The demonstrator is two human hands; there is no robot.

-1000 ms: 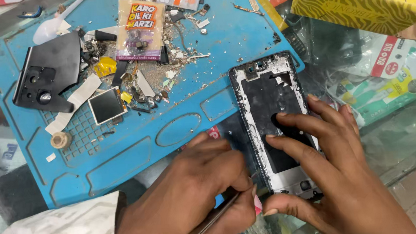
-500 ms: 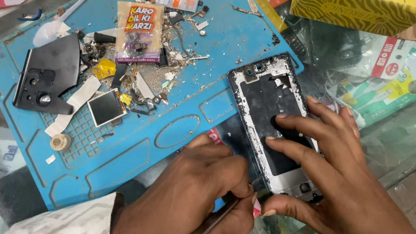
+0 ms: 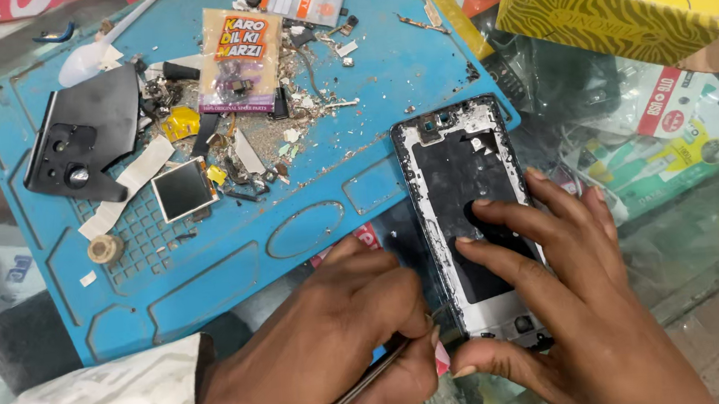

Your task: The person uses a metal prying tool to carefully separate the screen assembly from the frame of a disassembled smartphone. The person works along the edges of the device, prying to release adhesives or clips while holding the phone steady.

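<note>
Pressing: right hand (image 3: 572, 296) atop phone frame (image 3: 467, 211) | left hand (image 3: 336, 341) pinches tool (image 3: 365, 385) beside it

Opened phone frame (image 3: 463, 211) — black inside, silver-edged, lying flat, overhanging blue mat's right edge

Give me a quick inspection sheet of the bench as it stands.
Surface: blue repair mat on a glass counter.
Job's things: opened phone frame, back side up; thin metal tool.
Clutter: black cover plate, small screen module, parts packet, scraps.
Grippers: left hand holds the tool at the frame's lower edge; right hand presses the frame.
Cables: nothing seen.
Surroundings: yellow box.
</note>
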